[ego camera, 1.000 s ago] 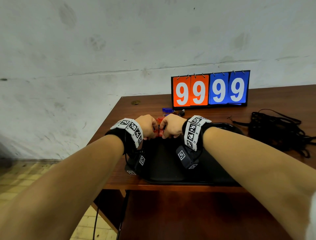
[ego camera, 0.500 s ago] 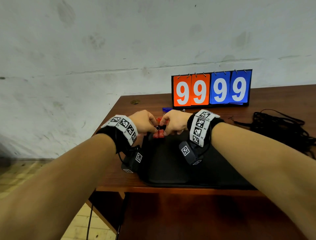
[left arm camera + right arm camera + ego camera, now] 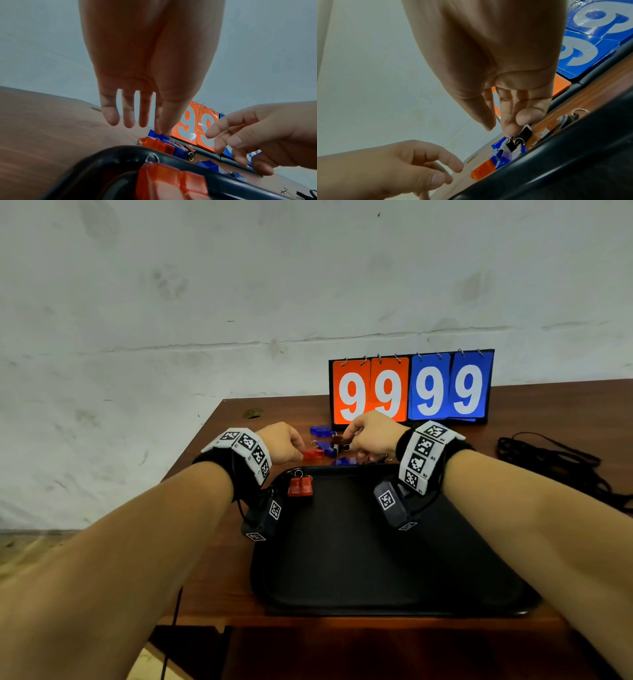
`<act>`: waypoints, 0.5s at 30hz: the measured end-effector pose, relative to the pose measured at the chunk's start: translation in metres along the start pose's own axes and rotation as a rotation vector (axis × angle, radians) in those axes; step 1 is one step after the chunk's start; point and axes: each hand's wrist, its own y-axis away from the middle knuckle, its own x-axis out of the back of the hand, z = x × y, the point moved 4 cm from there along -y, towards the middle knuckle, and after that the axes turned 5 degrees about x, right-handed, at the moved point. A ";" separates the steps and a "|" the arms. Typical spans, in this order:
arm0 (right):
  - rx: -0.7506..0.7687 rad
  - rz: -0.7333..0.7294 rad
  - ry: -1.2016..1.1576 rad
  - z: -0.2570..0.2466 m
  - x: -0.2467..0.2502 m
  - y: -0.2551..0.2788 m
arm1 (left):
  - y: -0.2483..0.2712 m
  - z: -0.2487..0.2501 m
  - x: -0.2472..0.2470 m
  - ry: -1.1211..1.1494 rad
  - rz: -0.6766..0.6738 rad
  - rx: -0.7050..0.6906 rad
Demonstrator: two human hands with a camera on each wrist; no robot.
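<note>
Having let go of the red tags (image 3: pixel 300 487), which now lie in the far left corner of the tray (image 3: pixel 376 559), we hold our left hand (image 3: pixel 281 443) and right hand (image 3: pixel 371 436) released over the loose tags (image 3: pixel 322 430) beyond it, likely choosing the next pair.

Red key tags (image 3: pixel 300 487), black tray (image 3: pixel 376 559), blue key tags (image 3: pixel 322 430), orange-and-blue scoreboard (image 3: pixel 411 388)

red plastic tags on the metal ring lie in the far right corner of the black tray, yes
Wrong corner: the red plastic tags on the metal ring lie in the far left corner of the black tray, as the head view shows.
</note>
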 end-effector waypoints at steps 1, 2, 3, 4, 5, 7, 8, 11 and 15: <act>0.002 -0.005 0.004 0.001 0.000 0.000 | -0.003 0.003 -0.002 0.001 -0.025 -0.008; 0.004 -0.010 0.009 0.002 0.000 -0.001 | -0.005 0.006 -0.004 0.001 -0.048 -0.016; 0.007 -0.010 0.014 0.003 0.001 -0.001 | -0.007 0.009 -0.006 0.002 -0.071 -0.028; 0.011 -0.012 0.017 0.003 0.001 -0.002 | -0.009 0.011 -0.008 -0.003 -0.092 -0.038; 0.015 -0.016 0.023 0.003 0.002 -0.002 | -0.010 0.014 -0.009 -0.007 -0.114 -0.046; 0.029 -0.047 0.066 0.002 0.001 -0.003 | -0.013 0.016 -0.013 -0.006 -0.164 -0.048; 0.037 -0.074 0.099 0.000 0.000 -0.003 | -0.014 0.017 -0.016 -0.012 -0.186 -0.048; 0.074 -0.152 0.168 -0.006 -0.007 -0.004 | -0.014 0.018 -0.019 -0.058 -0.218 -0.042; 0.106 -0.200 0.286 -0.012 -0.017 -0.003 | -0.014 0.010 -0.018 -0.058 -0.185 -0.041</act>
